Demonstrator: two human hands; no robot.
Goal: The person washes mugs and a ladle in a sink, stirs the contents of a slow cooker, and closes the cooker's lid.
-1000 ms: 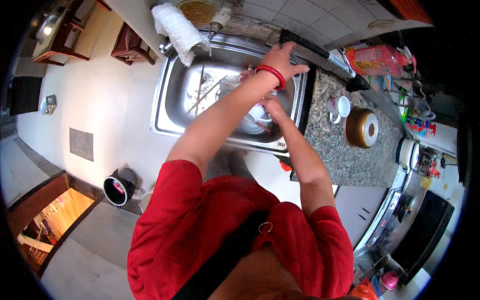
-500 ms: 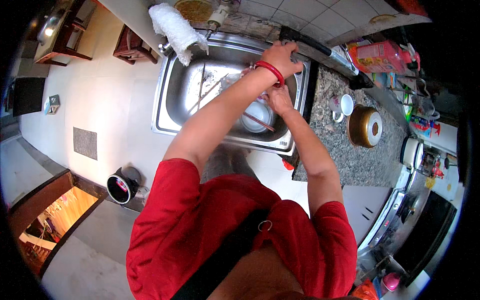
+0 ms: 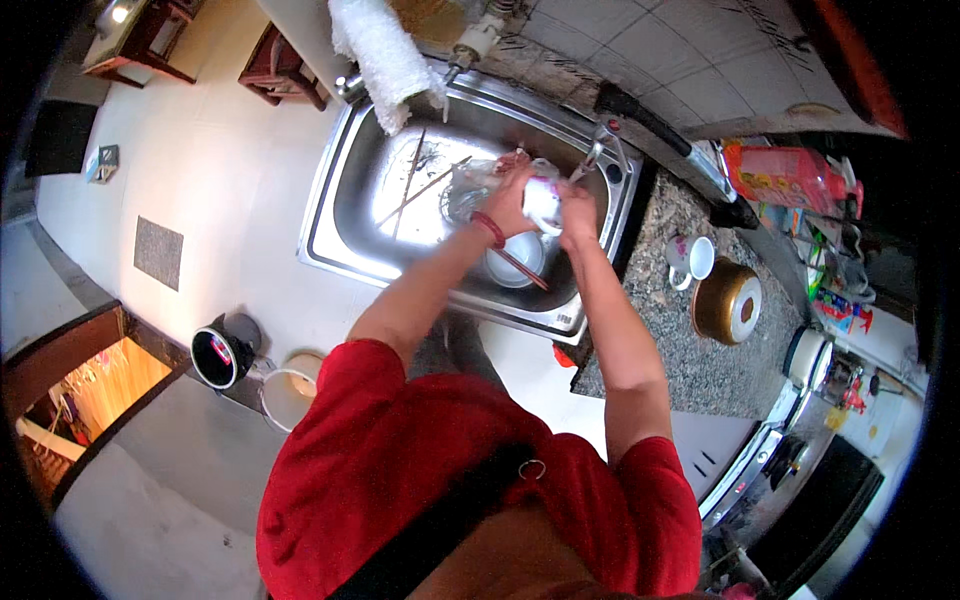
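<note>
Over the right part of the steel sink [image 3: 322,228], a white mug [image 3: 542,207] with a purple pattern is held between both hands, tilted below the faucet [image 3: 601,148]. My left hand [image 3: 509,204], with a red bracelet at its wrist, is closed on the mug's left side. My right hand [image 3: 577,214] grips it from the right; some of its fingers are hidden. Under my hands sits a pale bowl [image 3: 512,262] with chopsticks [image 3: 522,268] across it. A crumpled clear plastic bag [image 3: 470,182] lies left of the mug. Whether water runs cannot be made out.
More chopsticks [image 3: 408,188] lie in the sink's left part. On the granite counter at right stand another white mug [image 3: 690,258] and an upturned brown pot [image 3: 728,303]. A white cloth roll [image 3: 385,55] hangs over the sink's back left corner. A pink bottle [image 3: 785,178] stands farther right.
My left hand has come down from the faucet handle onto the mug. The mug, earlier mostly hidden under my arm, now shows between both hands. The whole view has turned slightly.
</note>
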